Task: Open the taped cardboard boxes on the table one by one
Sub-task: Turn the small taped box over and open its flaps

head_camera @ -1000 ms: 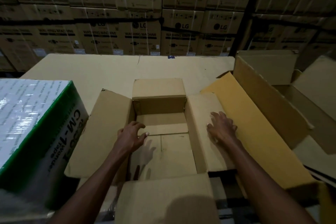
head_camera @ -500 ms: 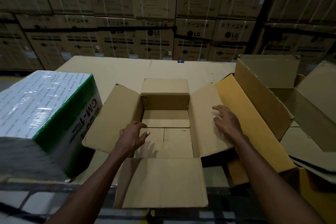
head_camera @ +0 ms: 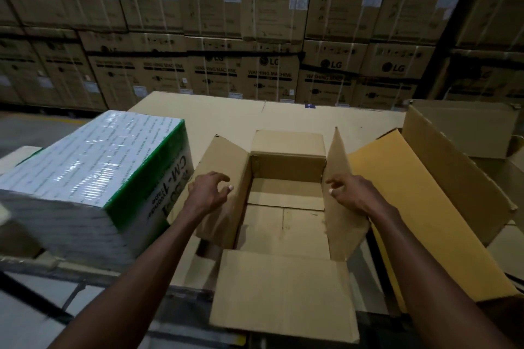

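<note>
Cardboard-covered table (head_camera: pixel 226 119), one open box (head_camera: pixel 286 224), two hands on flaps

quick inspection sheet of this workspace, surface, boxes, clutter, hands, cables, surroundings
surface: table covered in flat cardboard sheeting
job's things: brown box in the middle, all four flaps open, inside looks empty; larger opened box to its right
clutter: shrink-wrapped green and white carton at the left, wrap intact
hands: left hand on the left flap, fingers spread; right hand on the right flap, which stands nearly upright
cables: nothing seen
surroundings: stacked washing machine cartons behind the table
</note>
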